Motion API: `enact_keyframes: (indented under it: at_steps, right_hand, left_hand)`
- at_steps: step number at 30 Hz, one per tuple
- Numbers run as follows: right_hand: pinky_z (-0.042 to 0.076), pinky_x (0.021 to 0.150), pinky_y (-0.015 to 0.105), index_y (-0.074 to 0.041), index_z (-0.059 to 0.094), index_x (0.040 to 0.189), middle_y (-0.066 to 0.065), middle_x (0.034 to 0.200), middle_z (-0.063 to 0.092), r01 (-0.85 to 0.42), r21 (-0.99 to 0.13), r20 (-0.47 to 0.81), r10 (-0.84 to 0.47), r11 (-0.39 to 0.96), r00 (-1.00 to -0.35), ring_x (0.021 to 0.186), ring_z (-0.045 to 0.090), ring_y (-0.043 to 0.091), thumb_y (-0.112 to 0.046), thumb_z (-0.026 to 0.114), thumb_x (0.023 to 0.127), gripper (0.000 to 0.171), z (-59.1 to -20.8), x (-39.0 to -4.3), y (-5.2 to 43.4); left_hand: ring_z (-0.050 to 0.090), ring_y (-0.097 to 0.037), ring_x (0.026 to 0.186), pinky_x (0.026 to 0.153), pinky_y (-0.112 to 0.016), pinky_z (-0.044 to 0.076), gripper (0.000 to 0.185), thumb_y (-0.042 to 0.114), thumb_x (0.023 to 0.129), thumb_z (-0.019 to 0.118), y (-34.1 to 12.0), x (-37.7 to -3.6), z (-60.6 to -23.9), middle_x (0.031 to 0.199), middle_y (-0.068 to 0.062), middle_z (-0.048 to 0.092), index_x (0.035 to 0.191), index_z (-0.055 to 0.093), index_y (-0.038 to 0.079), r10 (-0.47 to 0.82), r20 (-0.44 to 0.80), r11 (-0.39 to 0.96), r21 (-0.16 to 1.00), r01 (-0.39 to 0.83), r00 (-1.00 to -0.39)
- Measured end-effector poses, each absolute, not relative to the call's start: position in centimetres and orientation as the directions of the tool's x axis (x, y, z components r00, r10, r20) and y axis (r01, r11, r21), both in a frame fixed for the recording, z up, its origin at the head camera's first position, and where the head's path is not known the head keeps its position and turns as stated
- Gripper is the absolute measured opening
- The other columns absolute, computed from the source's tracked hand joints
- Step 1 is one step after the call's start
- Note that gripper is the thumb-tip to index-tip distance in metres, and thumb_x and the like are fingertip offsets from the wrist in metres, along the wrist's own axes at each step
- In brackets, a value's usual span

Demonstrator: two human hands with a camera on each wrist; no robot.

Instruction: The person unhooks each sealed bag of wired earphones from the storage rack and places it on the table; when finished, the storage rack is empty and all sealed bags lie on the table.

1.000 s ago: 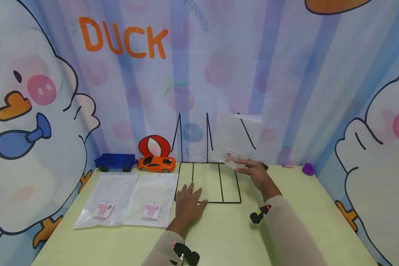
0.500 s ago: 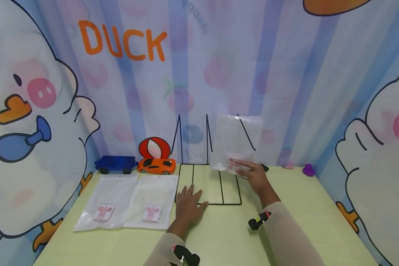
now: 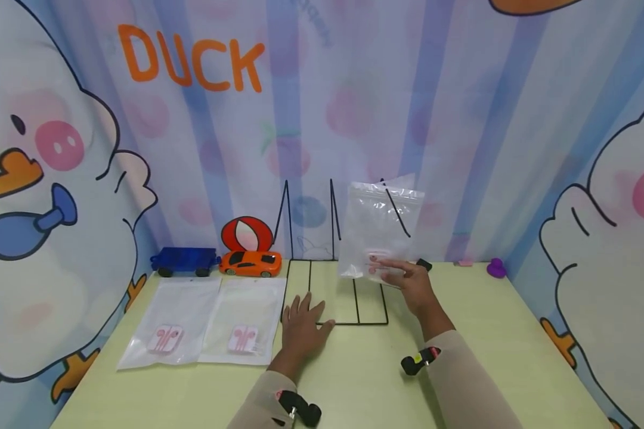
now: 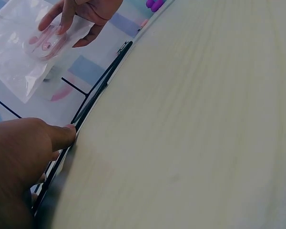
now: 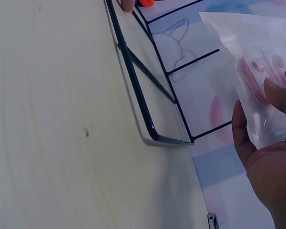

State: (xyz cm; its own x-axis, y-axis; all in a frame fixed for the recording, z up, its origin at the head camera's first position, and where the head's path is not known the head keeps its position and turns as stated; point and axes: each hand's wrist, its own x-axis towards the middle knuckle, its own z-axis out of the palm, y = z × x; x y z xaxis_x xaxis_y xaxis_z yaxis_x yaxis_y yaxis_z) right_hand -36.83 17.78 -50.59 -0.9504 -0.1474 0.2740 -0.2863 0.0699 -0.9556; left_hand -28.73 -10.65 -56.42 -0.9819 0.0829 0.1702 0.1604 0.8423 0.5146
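My right hand (image 3: 415,289) pinches the lower part of a clear zip-lock bag (image 3: 381,226), thumb and fingers round the pink-and-white earphone case (image 5: 264,71) inside. The bag stands upright at the right end of a black wire rack (image 3: 372,323). A slanting prong (image 3: 397,211) of the rack shows in front of the bag; whether it passes through the bag's hole I cannot tell. My left hand (image 3: 303,330) rests with spread fingers on the rack's front left part, and in the left wrist view its thumb (image 4: 64,136) presses on the front bar.
Two more zip-lock bags (image 3: 177,304) with earphone cases lie flat to the left of the rack. Behind them stand a blue toy wagon (image 3: 185,260) and an orange toy car (image 3: 251,263). A small purple object (image 3: 496,268) sits at the back right, near the printed curtain.
The bag's lower part has shifted slightly left, and its top edge has tipped forward, showing the zip strip and a flap behind. The left hand has stayed on the rack.
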Motion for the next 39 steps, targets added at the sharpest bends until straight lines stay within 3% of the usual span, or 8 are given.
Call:
enact_keyframes:
  at_steps: [8,12,22,25,28,30,33,39]
  right_hand:
    - [0.060,0.096,0.019,-0.001,0.079,0.127,0.004,0.134,0.080,-0.304,-0.946,0.291,-0.117,0.112,-0.950,0.119,0.072,0.001,-0.004,0.080,0.097,0.031,-50.5,-35.7,18.1]
    - [0.060,0.093,0.019,0.002,0.078,0.128,-0.001,0.133,0.079,-0.268,-0.954,0.258,-0.085,0.132,-0.962,0.115,0.071,0.001,-0.007,0.083,0.095,0.034,-50.7,-35.1,18.0]
    - [0.055,0.102,0.016,-0.003,0.081,0.125,0.000,0.130,0.082,-0.288,-0.951,0.278,-0.093,0.115,-0.956,0.128,0.065,-0.002,-0.006,0.082,0.096,0.029,-50.7,-33.2,18.9]
    - [0.048,0.119,0.026,-0.003,0.080,0.125,-0.003,0.129,0.082,-0.278,-0.952,0.267,-0.095,0.131,-0.959,0.136,0.062,0.002,-0.008,0.082,0.096,0.029,-50.6,-32.8,19.1]
    - [0.030,0.135,0.048,-0.002,0.080,0.125,-0.003,0.129,0.082,-0.270,-0.953,0.257,-0.099,0.140,-0.961,0.147,0.056,0.016,-0.008,0.082,0.096,0.029,-50.6,-32.3,19.3]
    - [0.020,0.137,0.062,-0.002,0.080,0.124,-0.005,0.127,0.082,-0.256,-0.956,0.244,-0.096,0.143,-0.965,0.153,0.050,0.025,-0.009,0.083,0.096,0.029,-50.6,-32.0,19.4]
    - [0.017,0.136,0.069,-0.002,0.080,0.123,-0.011,0.124,0.081,-0.240,-0.959,0.229,-0.085,0.153,-0.970,0.154,0.047,0.031,-0.008,0.084,0.095,0.030,-50.5,-31.5,19.5]
    - [0.024,0.135,0.065,-0.007,0.083,0.119,-0.001,0.127,0.081,-0.260,-0.947,0.253,-0.059,0.188,-0.966,0.139,0.056,0.007,-0.005,0.084,0.093,0.026,-50.3,-30.4,20.2]
  left_hand:
    - [0.030,-0.050,0.164,0.133,-0.071,0.021,0.058,0.044,0.105,0.069,-10.7,-28.7,-56.3,0.174,-0.020,0.042,0.155,0.063,0.015,0.084,0.171,0.839,0.520,0.162,-0.982]
    - [0.029,-0.050,0.164,0.132,-0.072,0.021,0.058,0.044,0.104,0.070,-10.9,-28.7,-56.3,0.174,-0.021,0.042,0.154,0.064,0.014,0.080,0.172,0.837,0.524,0.160,-0.982]
    - [0.029,-0.050,0.165,0.133,-0.072,0.020,0.058,0.044,0.105,0.070,-10.7,-28.7,-56.4,0.174,-0.020,0.042,0.154,0.063,0.014,0.089,0.157,0.831,0.533,0.161,-0.984]
    - [0.028,-0.050,0.165,0.133,-0.071,0.020,0.059,0.045,0.105,0.069,-10.8,-28.7,-56.4,0.174,-0.020,0.041,0.155,0.063,0.015,0.088,0.157,0.831,0.533,0.159,-0.984]
    - [0.028,-0.049,0.165,0.133,-0.072,0.019,0.059,0.046,0.105,0.068,-10.9,-28.7,-56.4,0.175,-0.020,0.040,0.156,0.062,0.015,0.088,0.160,0.832,0.531,0.161,-0.983]
    - [0.028,-0.049,0.165,0.133,-0.072,0.019,0.059,0.046,0.105,0.068,-11.0,-28.7,-56.3,0.175,-0.020,0.040,0.155,0.062,0.015,0.084,0.162,0.834,0.528,0.159,-0.983]
    - [0.029,-0.049,0.165,0.133,-0.072,0.019,0.058,0.045,0.105,0.068,-11.2,-28.7,-56.3,0.175,-0.019,0.041,0.155,0.063,0.015,0.078,0.163,0.835,0.529,0.153,-0.984]
    - [0.028,-0.050,0.165,0.133,-0.073,0.019,0.058,0.044,0.105,0.068,-10.7,-28.6,-56.4,0.174,-0.020,0.041,0.155,0.063,0.014,0.094,0.164,0.820,0.547,0.170,-0.982]
